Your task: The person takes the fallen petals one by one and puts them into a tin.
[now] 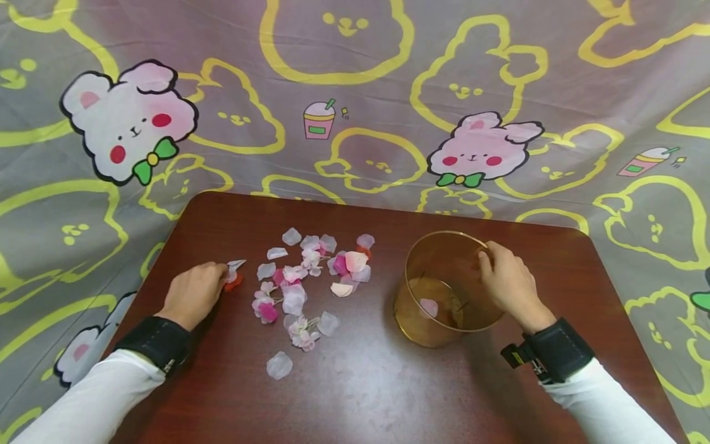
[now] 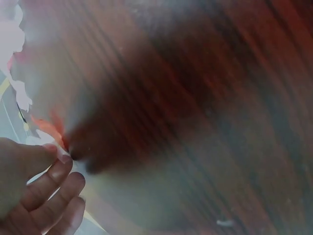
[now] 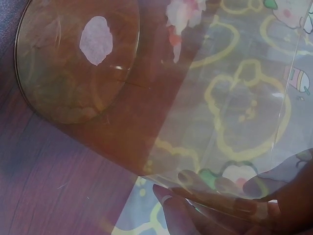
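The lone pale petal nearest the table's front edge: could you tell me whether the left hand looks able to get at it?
Probably yes. The pale petal lies alone on bare table, nothing between it and the left hand, which already pinches petals.

**Blur, edges and hidden fingertips**

The left wrist view smears the table point(image 2: 205, 122) into streaks. The left hand point(image 2: 34, 191) is cut by the frame's edge, and the red petal point(image 2: 49, 128) it pinches is fuzzy. The right hand's fingertips point(image 1: 484, 262) sit behind the cup point(image 1: 438, 320) rim.
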`<state>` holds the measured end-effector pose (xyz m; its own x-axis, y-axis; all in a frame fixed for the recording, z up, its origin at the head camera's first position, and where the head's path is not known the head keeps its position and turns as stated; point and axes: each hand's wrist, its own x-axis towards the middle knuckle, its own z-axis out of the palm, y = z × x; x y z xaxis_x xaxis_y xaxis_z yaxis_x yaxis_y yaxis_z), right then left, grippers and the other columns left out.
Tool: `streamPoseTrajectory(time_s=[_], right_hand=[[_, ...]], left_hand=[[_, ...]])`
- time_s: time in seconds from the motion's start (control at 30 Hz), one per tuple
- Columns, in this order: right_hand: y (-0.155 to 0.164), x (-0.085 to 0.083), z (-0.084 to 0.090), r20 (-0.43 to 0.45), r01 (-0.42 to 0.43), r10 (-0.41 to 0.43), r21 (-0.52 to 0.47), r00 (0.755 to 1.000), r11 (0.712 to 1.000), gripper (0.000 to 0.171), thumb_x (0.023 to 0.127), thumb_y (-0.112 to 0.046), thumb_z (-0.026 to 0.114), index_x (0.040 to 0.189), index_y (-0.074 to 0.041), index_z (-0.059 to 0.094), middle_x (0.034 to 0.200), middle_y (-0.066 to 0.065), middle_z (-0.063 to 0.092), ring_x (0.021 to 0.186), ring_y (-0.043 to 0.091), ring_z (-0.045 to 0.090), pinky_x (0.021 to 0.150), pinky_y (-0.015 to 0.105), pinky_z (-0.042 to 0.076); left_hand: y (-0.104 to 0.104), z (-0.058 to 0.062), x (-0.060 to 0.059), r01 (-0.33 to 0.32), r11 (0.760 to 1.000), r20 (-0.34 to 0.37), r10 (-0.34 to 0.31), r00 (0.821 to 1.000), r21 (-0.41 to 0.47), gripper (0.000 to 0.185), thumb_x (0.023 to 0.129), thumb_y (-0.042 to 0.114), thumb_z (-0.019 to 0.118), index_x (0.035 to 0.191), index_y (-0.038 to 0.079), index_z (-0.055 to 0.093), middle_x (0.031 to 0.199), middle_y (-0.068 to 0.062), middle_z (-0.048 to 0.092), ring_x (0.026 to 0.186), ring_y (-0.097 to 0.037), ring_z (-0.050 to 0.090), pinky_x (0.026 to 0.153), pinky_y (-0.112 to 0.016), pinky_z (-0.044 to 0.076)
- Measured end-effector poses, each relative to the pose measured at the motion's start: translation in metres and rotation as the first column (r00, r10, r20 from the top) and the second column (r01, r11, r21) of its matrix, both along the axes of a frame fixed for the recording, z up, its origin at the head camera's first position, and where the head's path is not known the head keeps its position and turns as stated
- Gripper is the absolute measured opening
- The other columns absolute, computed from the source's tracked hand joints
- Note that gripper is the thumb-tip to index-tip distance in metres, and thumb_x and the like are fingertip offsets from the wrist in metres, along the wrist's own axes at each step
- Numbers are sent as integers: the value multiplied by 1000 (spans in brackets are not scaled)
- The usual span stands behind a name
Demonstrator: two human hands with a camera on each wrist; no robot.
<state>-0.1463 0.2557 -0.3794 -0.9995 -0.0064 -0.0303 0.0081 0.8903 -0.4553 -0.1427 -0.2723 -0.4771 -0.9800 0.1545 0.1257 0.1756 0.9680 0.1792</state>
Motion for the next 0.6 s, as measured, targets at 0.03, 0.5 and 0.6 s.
streamPoseTrajectory(time_s=[0.03, 0.5, 0.6], right_hand=[[0, 0, 0, -1, 0, 0, 0, 1000, 1000, 29, 109, -25, 40, 103, -7, 62, 85, 11, 72, 67, 21, 63, 53, 33, 39], [0, 0, 0, -2, -2, 2, 6, 1000, 1000, 29, 109, -24, 40, 103, -6, 61, 81, 11, 68, 62, 20, 58, 50, 33, 36], [0, 0, 0, -5, -1, 1, 8, 1000, 1000, 28, 108, -24, 40, 100, -6, 60, 79, 10, 66, 60, 19, 56, 50, 33, 35]], left_hand=[[0, 1, 0, -1, 1000, -4, 1, 1000, 1, 9, 91, 6, 71, 94, -3, 68, 78, -18, 67, 65, -32, 62, 59, -51, 53], [-5, 29, -1, 2, 999, -173, 7, 985, 52, 10, 88, 6, 69, 94, -1, 67, 82, -19, 68, 69, -37, 64, 56, -55, 49], [-1, 39, 0, 8, 998, -188, 2, 982, 57, 11, 89, 7, 69, 95, -1, 67, 83, -19, 68, 69, -35, 64, 57, -54, 50]])
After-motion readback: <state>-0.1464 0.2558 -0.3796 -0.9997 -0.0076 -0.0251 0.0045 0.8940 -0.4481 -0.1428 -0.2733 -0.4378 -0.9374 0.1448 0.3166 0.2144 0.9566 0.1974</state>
